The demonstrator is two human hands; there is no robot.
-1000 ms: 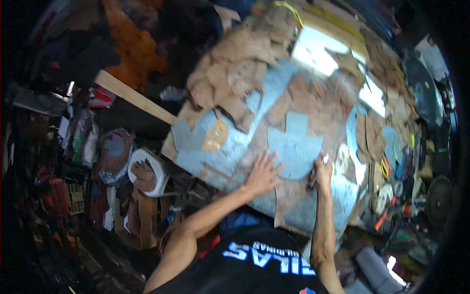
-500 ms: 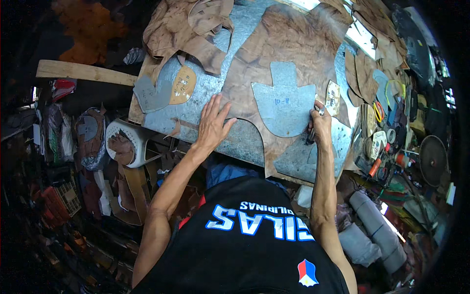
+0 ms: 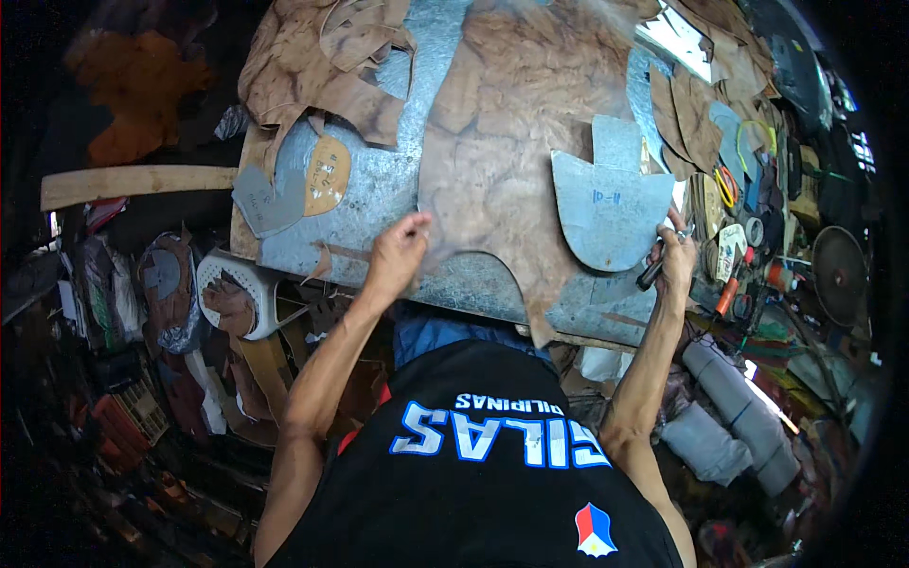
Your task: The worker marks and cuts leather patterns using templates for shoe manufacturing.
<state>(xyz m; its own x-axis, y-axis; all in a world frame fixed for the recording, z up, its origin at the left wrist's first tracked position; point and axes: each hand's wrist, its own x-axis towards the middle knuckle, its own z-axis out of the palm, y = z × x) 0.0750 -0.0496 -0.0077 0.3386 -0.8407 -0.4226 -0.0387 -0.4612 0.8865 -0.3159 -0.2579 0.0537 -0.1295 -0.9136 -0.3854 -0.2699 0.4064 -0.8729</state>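
A grey shield-shaped pattern template point(image 3: 614, 216) with a tab at its top lies tilted over the right part of a brown leather hide point(image 3: 502, 161). My right hand point(image 3: 674, 257) is closed at the template's right edge, gripping it. A dark-handled tool point(image 3: 650, 275) is also in that hand; its kind is not clear. At the hide's lower left edge is my left hand point(image 3: 398, 251), its fingers curled and slightly blurred. Whether it pinches the leather is hidden.
The metal-topped table point(image 3: 379, 256) also bears a tan template point(image 3: 327, 177), a grey template point(image 3: 270, 201) and leather offcuts point(image 3: 350, 85). Scissors with yellow-orange handles point(image 3: 727, 186) lie at right. A white stool point(image 3: 237, 289) stands left; a wooden plank point(image 3: 137, 186) juts out.
The template has shifted right across the hide with my right hand and turned slightly. My left hand, flat with spread fingers before, has curled up. The head view has swung somewhat.
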